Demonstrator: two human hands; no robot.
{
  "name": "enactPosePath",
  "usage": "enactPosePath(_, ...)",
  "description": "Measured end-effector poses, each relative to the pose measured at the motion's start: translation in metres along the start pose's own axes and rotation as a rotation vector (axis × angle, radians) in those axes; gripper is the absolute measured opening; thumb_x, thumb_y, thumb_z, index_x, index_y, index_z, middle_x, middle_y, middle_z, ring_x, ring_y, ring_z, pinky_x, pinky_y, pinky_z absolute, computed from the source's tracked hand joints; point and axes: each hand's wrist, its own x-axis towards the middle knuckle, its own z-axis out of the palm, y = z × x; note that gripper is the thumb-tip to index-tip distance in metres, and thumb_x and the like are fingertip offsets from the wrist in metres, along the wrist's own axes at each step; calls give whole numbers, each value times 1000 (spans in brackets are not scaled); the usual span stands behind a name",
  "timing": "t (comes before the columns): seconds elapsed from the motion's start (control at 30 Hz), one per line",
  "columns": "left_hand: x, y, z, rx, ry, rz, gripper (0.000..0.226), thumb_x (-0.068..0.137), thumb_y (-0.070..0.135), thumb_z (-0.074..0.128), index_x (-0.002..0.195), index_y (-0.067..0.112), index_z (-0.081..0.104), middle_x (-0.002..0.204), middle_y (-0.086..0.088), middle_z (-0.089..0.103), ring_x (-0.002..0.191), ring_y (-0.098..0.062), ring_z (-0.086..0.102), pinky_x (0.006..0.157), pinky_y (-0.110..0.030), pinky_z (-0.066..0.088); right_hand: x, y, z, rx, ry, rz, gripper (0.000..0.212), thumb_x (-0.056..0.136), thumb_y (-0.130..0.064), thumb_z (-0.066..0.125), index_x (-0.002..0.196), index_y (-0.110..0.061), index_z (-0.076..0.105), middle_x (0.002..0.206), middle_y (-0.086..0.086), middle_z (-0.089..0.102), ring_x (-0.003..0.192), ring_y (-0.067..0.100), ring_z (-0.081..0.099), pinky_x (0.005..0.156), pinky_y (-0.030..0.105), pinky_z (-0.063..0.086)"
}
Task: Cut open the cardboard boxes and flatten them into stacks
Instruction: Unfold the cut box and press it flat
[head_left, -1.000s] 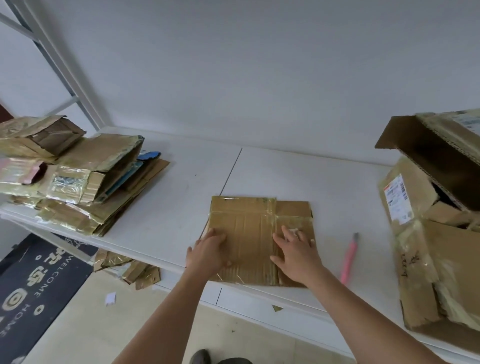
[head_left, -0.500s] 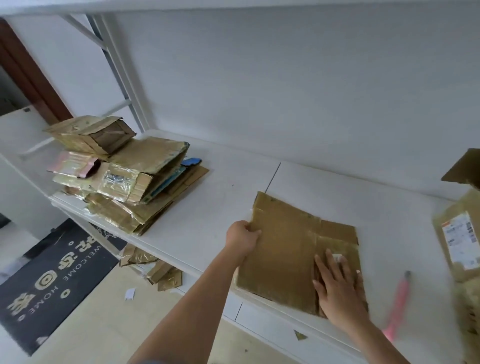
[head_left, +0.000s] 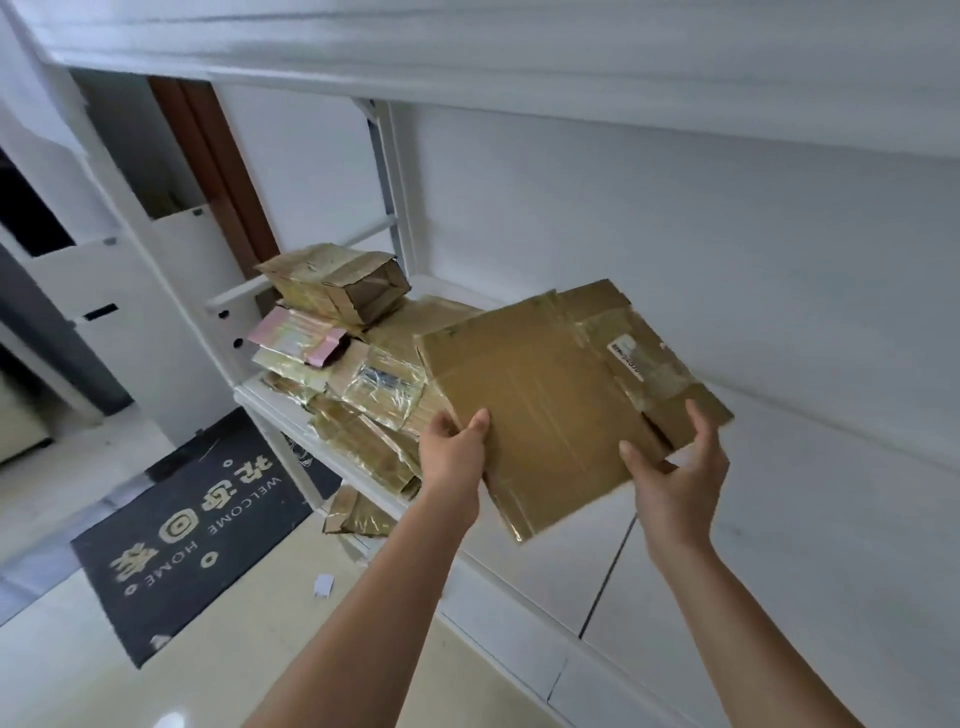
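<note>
A flattened brown cardboard box (head_left: 550, 395) with tape strips and a torn label hangs in the air above the white shelf (head_left: 779, 509). My left hand (head_left: 452, 452) grips its near left edge, thumb on top. My right hand (head_left: 680, 478) holds its near right edge, fingers curled around a flap. Just left of the held box lies the stack of flattened boxes (head_left: 363, 395), taped and shiny, at the shelf's left end. A partly folded box (head_left: 337, 283) sits on top of that stack.
A white upright post (head_left: 395, 208) stands behind the stack, and an upper shelf (head_left: 467, 62) runs overhead. Cardboard scraps (head_left: 358, 517) lie under the shelf. A dark welcome mat (head_left: 197, 530) and a white paper bit (head_left: 323, 585) are on the floor.
Both hands have lifted the flattened box off the shelf and carried it left toward the stack. My view has swung left; the pink cutter and the unopened boxes on the right are out of sight.
</note>
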Motion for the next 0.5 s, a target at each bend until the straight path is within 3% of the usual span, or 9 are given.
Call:
enactPosePath(0.1, 25, 23, -39, 197, 130, 68, 35, 88, 23, 73, 109, 10, 48, 107, -5, 58, 89, -17, 59, 71, -27, 51, 10, -17, 57, 14, -34, -65, 60, 84, -6, 74, 136, -26, 52, 152, 5, 32, 130, 17, 44, 67, -1, 41)
enactPosePath(0.13, 35, 28, -51, 244, 174, 95, 48, 86, 21, 75, 119, 10, 43, 116, -6, 53, 98, -18, 57, 76, -27, 50, 13, -24, 76, 8, -53, -85, 56, 85, -5, 74, 134, -24, 55, 153, 5, 31, 134, 17, 41, 68, -1, 41)
enactPosePath(0.2, 56, 38, -70, 294, 208, 161, 85, 82, 17, 78, 145, 11, 21, 143, -12, 33, 129, -28, 43, 106, -40, 42, 20, -35, 113, -19, -88, -156, 49, 85, -4, 73, 129, -22, 61, 155, 7, 30, 138, 18, 38, 72, -3, 40)
enactPosePath(0.27, 79, 46, -83, 393, 205, 204, 107, 81, 14, 79, 154, 18, -1, 152, -11, 10, 138, -32, 29, 118, -46, 26, 29, -43, 147, -38, -126, -216, 43, 85, -3, 74, 124, -20, 65, 155, 8, 31, 137, 21, 41, 87, 6, 44)
enactPosePath(0.33, 101, 49, -95, 666, 225, 256, 100, 83, 18, 76, 154, 25, 6, 150, -7, 1, 139, -37, 24, 119, -49, 23, 39, -44, 177, -114, -161, -238, 37, 86, -4, 72, 121, -15, 68, 156, 9, 30, 141, 22, 37, 107, 26, 40)
enactPosePath(0.37, 110, 48, -100, 878, 227, 299, 90, 85, 23, 73, 153, 29, 13, 152, -5, -3, 141, -39, 17, 119, -50, 19, 43, -41, 189, -177, -185, -237, 34, 88, -5, 71, 121, -12, 68, 157, 10, 28, 144, 22, 33, 113, 29, 33)
enactPosePath(0.43, 130, 39, -110, 1192, 138, 457, 73, 91, 29, 65, 151, 36, 24, 158, 2, -10, 145, -35, 3, 120, -51, 12, 49, -31, 208, -319, -253, -186, 31, 93, -7, 64, 124, -7, 66, 159, 13, 23, 147, 23, 25, 116, 29, 23)
enactPosePath(0.5, 150, 29, -114, 1332, -60, 552, 63, 98, 33, 53, 152, 43, 22, 163, 7, -8, 149, -31, -5, 120, -52, 3, 50, -17, 216, -433, -326, -103, 32, 97, -8, 57, 129, -4, 62, 160, 16, 18, 148, 27, 23, 115, 27, 19)
